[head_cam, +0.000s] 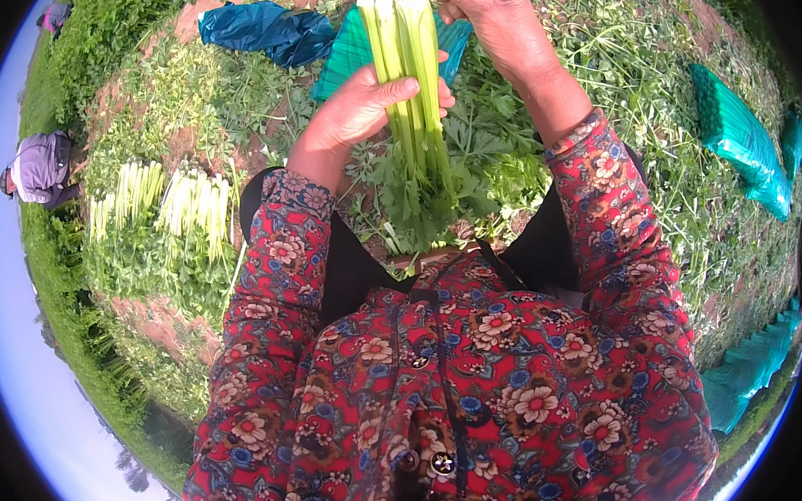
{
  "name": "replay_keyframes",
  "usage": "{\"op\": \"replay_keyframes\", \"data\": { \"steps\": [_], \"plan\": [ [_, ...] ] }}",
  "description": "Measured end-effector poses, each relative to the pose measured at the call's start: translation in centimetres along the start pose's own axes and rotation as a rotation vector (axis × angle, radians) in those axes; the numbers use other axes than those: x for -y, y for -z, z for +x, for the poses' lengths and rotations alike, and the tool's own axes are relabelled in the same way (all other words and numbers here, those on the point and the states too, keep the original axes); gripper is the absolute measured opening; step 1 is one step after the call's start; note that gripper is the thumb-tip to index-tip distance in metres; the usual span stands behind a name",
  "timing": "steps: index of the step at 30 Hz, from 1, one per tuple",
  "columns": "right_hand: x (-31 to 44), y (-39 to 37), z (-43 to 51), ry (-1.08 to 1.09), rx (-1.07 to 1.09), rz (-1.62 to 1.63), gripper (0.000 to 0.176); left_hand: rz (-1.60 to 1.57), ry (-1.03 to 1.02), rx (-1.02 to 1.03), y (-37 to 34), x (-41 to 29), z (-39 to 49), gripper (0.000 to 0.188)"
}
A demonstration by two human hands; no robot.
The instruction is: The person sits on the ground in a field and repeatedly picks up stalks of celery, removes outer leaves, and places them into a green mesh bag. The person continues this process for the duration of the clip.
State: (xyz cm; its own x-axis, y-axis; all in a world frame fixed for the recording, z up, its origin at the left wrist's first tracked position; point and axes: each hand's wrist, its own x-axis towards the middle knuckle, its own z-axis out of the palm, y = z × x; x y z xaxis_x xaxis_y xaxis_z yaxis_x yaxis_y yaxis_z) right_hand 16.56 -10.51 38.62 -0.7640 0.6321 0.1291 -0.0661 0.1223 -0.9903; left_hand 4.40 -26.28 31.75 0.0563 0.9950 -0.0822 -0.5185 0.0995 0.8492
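My left hand [374,106] is wrapped around the stalks of a bunch of celery [413,81], its pale cut ends pointing away from me and its leaves hanging towards my lap. Just beyond the cut ends, at the top edge of the picture, is my right hand [478,6], with bent fingers partly cut off by the frame; whether it holds anything cannot be told. Behind the bunch, a green plastic bag [350,61] lies on the ground, partly hidden by the celery and my left hand.
A dark blue plastic bag [266,31] lies beyond on the left. Cut celery [196,206] is laid in rows at the left, near a bending person [41,163]. Filled green bags [743,142] lie at the right. Loose leaves and stalks [628,72] cover much of the soil.
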Motion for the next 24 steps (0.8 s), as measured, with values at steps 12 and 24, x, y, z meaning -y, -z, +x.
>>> {"op": "replay_keyframes", "data": {
  "steps": [12,24],
  "plan": [
    [-5.9,2.9,-0.4,-0.154,0.478,-0.504,0.017,-0.38,-0.594,-0.025,9.0,-7.8,-11.0,0.065],
    [-7.8,-3.2,-2.3,-0.198,0.629,-0.361,0.051,-0.183,-0.437,-0.441,8.4,-5.6,-8.8,0.057]
  ]
}}
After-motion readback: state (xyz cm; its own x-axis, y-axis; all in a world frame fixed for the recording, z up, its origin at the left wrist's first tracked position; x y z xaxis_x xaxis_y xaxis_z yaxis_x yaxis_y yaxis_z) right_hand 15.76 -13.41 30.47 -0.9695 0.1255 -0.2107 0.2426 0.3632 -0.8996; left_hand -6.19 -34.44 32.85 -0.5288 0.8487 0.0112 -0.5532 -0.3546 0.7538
